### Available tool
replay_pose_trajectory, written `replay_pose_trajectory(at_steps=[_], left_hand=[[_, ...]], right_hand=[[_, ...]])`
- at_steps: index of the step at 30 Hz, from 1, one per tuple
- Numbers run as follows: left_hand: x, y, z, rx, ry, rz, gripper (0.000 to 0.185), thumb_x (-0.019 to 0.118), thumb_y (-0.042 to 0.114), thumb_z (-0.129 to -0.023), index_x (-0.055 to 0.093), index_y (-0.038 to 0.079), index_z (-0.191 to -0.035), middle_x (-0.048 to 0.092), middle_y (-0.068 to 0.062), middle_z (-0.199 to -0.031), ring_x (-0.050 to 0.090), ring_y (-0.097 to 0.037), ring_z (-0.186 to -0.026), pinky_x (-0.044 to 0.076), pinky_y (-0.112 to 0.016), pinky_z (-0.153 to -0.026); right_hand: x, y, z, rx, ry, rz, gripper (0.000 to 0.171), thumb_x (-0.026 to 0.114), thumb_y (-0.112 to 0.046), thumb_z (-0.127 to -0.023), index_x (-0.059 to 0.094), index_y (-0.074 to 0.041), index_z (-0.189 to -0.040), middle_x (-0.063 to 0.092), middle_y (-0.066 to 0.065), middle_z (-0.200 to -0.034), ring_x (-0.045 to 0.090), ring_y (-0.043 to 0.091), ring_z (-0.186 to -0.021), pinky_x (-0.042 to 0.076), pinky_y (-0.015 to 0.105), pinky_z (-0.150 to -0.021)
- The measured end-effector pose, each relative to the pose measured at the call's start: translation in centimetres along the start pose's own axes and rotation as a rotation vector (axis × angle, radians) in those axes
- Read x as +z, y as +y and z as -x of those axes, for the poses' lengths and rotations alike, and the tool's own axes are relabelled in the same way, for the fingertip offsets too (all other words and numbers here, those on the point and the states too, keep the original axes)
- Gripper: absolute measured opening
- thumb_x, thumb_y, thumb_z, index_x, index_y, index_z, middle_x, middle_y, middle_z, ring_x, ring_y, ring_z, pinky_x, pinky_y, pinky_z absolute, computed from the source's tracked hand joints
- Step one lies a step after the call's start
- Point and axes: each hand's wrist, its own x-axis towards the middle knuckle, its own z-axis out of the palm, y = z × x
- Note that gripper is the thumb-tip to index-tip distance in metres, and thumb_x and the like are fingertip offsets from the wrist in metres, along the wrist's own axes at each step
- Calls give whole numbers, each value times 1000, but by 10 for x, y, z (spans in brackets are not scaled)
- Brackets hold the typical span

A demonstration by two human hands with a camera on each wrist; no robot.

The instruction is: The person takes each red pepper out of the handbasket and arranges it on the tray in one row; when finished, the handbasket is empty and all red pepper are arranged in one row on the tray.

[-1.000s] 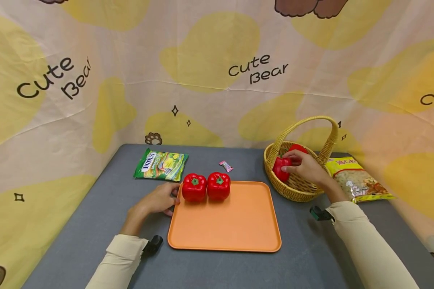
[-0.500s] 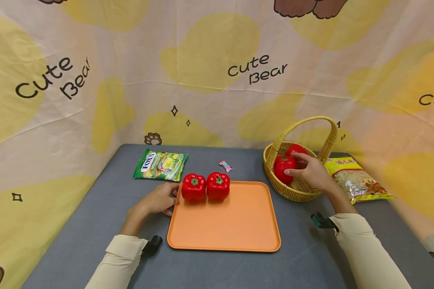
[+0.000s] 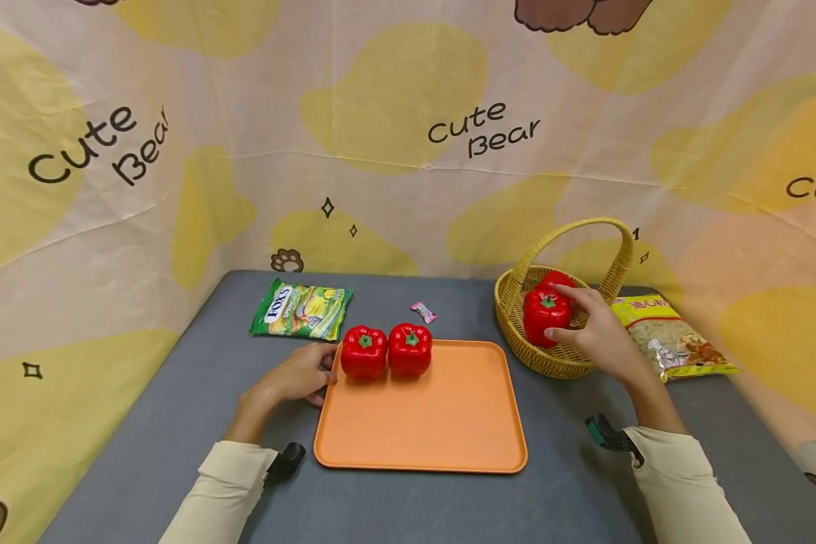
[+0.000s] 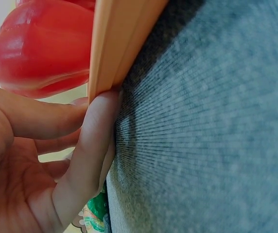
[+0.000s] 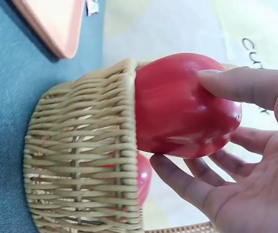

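Observation:
My right hand [image 3: 595, 332] grips a red bell pepper [image 3: 546, 316] and holds it just above the rim of the wicker basket [image 3: 557, 361]. The right wrist view shows thumb and fingers [image 5: 236, 87] wrapped round that pepper [image 5: 178, 107], with another red pepper [image 5: 144, 179] lower inside the basket [image 5: 80, 160]. Two red peppers [image 3: 364, 352] [image 3: 410, 349] stand side by side at the far left of the orange tray [image 3: 442, 423]. My left hand [image 3: 299, 375] rests on the table against the tray's left edge; its fingers [image 4: 93, 145] touch the tray rim [image 4: 114, 43].
A green candy bag [image 3: 302, 309] lies at the back left of the grey table [image 3: 415, 506]. A small pink wrapped sweet [image 3: 424, 311] lies behind the tray. A yellow snack packet [image 3: 673, 336] sits right of the basket. Patterned cloth walls surround the table.
My right hand has lifted the red pepper up out of the basket and turned it upright, drawing slightly toward me. The left hand and the two tray peppers have not moved.

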Motion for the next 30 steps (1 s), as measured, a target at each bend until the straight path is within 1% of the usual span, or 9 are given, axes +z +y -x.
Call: replay_pose_trajectory(at_steps=[4,10,17,22,30], left_hand=[[0,-1,0,4,-1,0,54,53,-6,-86,43,-5,-140,55,-15,-101,62,-19,-73,59,-34,-53],[0,-2,-1,12,1,-6,53,55,-5,-87,44,-6,-139,55,-15,-102,62,-19,-73,59,-34,-53],[0,-2,-1,10,-4,-2,55,53,-6,-86,43,-6,-140,55,-15,-102,62,-19,-73,59,-34,-53],[0,-2,-1,8,-5,-1,54,54,-5,-87,43,-6,-140,55,-15,-103,62,-19,-73,59,-34,-53],[0,-2,-1,2,-7,-2,54,55,-5,-88,43,-5,-140,55,-15,-103,62,-19,-73,59,-34,-53]], right_hand=[[2,-8,5,2,32,-12,76,76,-18,-82,39,-14,-148,34,22,-136,36,43,-124,42,66,-93],[8,-21,11,-2,77,-74,78,77,-15,-80,39,-10,-148,31,23,-136,35,44,-124,43,65,-95],[22,-31,12,-34,47,-158,78,79,-14,-79,39,-11,-146,30,19,-136,39,39,-123,50,55,-94],[32,-36,11,-82,31,-164,77,80,-15,-78,41,-11,-144,33,15,-134,42,33,-121,52,45,-93],[51,-39,10,-119,18,-182,79,83,-16,-75,43,-12,-143,40,13,-130,46,29,-118,53,51,-91]])
